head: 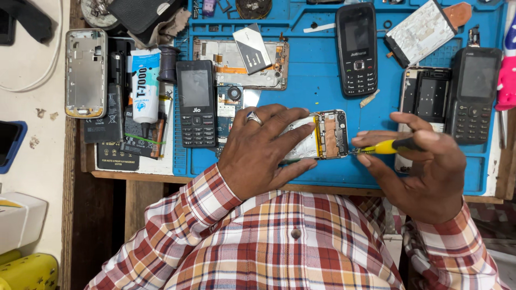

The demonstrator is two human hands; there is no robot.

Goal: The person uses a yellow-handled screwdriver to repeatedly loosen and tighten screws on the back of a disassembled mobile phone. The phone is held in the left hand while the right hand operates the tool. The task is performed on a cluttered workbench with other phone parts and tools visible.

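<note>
Left hand (pixel 262 147): lying flat, fingers spread, pinning the opened phone (pixel 322 135) at frame centre on the blue mat (pixel 317 80).
Right hand (pixel 424 166): gripping a yellow screwdriver (pixel 384 146), tip meeting the phone's right edge.
Advice: keeping the tip square and pressure light seems wise.

a phone repair workshop: blue repair mat (pixel 322 80) strewn with dismantled phones (pixel 239 64) and glue tube (pixel 145 86).
</note>
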